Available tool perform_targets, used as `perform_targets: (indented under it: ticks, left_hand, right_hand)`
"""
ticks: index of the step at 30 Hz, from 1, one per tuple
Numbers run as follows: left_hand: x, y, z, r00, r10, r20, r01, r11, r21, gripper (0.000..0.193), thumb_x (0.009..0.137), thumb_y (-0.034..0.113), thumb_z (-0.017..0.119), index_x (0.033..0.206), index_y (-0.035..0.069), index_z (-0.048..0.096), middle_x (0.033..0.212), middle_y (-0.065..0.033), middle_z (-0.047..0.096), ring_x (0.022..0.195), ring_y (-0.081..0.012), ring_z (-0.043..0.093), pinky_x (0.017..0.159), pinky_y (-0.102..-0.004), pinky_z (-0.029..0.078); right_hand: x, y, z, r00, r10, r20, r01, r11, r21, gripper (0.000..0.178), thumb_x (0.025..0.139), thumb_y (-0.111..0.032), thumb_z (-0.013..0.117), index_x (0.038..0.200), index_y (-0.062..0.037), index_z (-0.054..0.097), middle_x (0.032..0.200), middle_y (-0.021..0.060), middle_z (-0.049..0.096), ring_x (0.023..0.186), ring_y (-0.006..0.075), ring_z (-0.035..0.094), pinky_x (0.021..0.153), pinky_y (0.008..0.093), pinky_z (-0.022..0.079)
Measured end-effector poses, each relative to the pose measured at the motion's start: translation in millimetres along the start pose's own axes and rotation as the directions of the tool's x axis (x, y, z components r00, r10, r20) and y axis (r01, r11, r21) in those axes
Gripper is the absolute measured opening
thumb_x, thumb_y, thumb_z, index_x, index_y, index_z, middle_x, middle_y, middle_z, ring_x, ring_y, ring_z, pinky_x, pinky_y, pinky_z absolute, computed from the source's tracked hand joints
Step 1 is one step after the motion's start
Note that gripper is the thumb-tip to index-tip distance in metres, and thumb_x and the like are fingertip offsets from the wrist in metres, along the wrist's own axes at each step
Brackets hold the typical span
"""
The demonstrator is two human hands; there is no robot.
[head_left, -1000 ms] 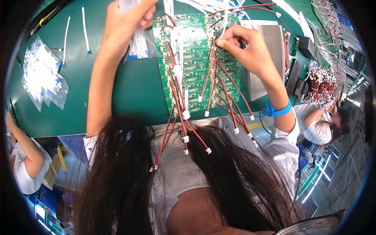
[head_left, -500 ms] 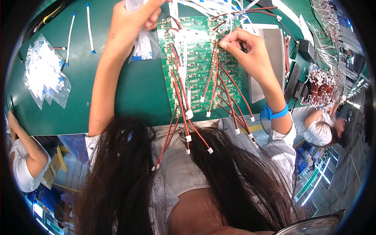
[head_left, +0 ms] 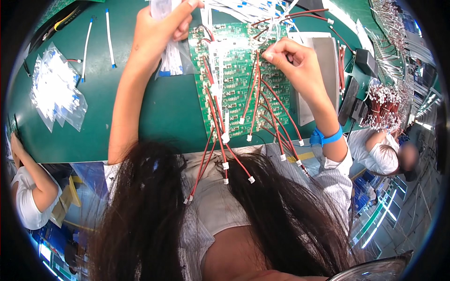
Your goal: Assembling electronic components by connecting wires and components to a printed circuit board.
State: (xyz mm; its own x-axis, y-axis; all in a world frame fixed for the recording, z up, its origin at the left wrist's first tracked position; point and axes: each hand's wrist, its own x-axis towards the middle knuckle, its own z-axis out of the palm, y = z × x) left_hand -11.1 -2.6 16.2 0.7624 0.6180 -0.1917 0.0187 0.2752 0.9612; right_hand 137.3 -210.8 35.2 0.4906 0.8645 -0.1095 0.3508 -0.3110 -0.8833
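A green circuit board panel (head_left: 236, 79) lies before me, with several red-and-black wire leads (head_left: 257, 89) running from it, some over the table's near edge. At its upper right, my right hand (head_left: 293, 58) is closed in a pinch, thumb and forefinger against the board beside the top of the wires; what is between the fingertips is hidden. My left hand (head_left: 166, 28) has curled fingers beyond the panel's upper left corner, over a clear plastic bag (head_left: 172, 63) of white flat cables with blue ends. Whatever it grips cannot be made out.
Another bag of white flat cables (head_left: 56, 89) lies at the left, near two loose flat cables (head_left: 110, 40). More white cables (head_left: 243, 8) are spread at the far side. A grey metal block (head_left: 323, 61) stands right of the board, by bundled wire leads (head_left: 384, 105). Co-workers sit both sides.
The whole view has shifted slightly. Both hands keep almost the same pose over the board and bag, and the right fingertips stay by the same wires.
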Motion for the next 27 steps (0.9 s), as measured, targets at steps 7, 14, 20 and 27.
perform_targets:
  ticks: [7,14,20,27]
  left_hand:
    - [-0.8,0.8,-2.8,0.999,0.028,0.032,-0.030,0.999,0.036,0.020,0.084,0.020,0.059,0.091,0.002,0.059,0.055,0.0042,0.040,0.045,-0.0025,0.035,0.041,-0.0197,0.030]
    - [2.6,-1.5,0.3,0.997,-0.005,0.076,0.011,0.998,-0.067,0.020,0.085,0.018,0.059,0.090,-0.001,0.059,0.055,0.0034,0.042,0.044,-0.0034,0.036,0.041,-0.0200,0.030]
    - [-2.8,3.0,-0.3,0.998,0.012,0.062,-0.007,0.997,-0.081,0.019,0.084,0.017,0.060,0.089,-0.001,0.059,0.056,0.0034,0.043,0.045,-0.0030,0.036,0.042,-0.0196,0.029]
    - [-5.9,1.7,-0.4,0.999,0.004,0.052,0.002,0.993,-0.116,0.018,0.085,0.017,0.059,0.089,-0.001,0.059,0.056,0.0034,0.044,0.045,-0.0034,0.037,0.042,-0.0203,0.029]
  right_hand:
    - [0.2,-3.8,-0.1,1.000,-0.028,0.004,0.028,0.997,-0.078,0.012,0.077,-0.011,0.067,0.079,-0.0003,0.061,0.068,-0.0013,0.052,0.059,0.0051,0.040,0.054,0.0204,0.034]
    - [-18.2,-34.7,-12.6,0.898,-0.222,-0.381,0.253,0.967,0.032,0.008,0.081,0.001,0.058,0.089,0.0017,0.058,0.084,0.0065,0.062,0.071,0.0083,0.059,0.064,0.0198,0.047]
    - [31.0,-49.2,-59.2,0.667,-0.565,-0.485,0.199,0.763,-0.615,0.013,0.079,-0.002,0.060,0.091,-0.0029,0.064,0.077,0.0071,0.065,0.066,0.0138,0.062,0.060,0.0242,0.048]
    - [80.5,-26.7,-51.9,0.958,-0.274,-0.083,0.176,0.791,-0.586,0.012,0.076,-0.011,0.060,0.084,-0.0039,0.066,0.068,0.0121,0.063,0.066,0.0257,0.062,0.062,0.0329,0.048]
